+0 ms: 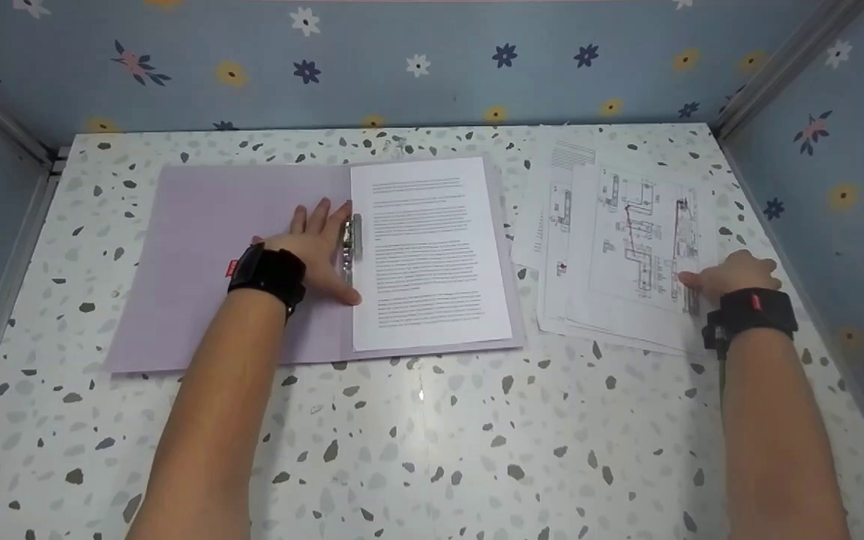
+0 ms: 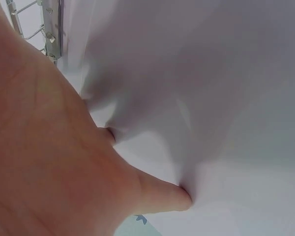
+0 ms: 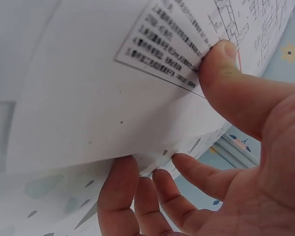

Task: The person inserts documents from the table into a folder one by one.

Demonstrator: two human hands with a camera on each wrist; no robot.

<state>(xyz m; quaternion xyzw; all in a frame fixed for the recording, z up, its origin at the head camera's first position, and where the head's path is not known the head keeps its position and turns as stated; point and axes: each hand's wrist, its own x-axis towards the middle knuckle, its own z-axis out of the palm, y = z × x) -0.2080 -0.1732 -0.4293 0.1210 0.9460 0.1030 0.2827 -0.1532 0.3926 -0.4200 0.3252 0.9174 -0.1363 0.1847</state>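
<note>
A: Item one, folder point(image 1: 199, 255): lilac, laid open flat on the table point(image 1: 417, 450). Contents?

B: One stack of printed pages point(image 1: 428, 251) is held on the right half, beside the metal clip point(image 1: 349, 244) at the spine. The left half is bare.

A: Left hand point(image 1: 319, 251)?

B: Pressed flat on the folder next to the clip, fingers straight and slightly spread.

A: Item two, loose sheets point(image 1: 627, 247)?

B: Fanned on the table right of the folder, drawings uppermost. The top sheet's point(image 3: 113, 93) near edge is pinched by the right hand point(image 1: 732, 274): thumb on top, fingers curled beneath.
</note>
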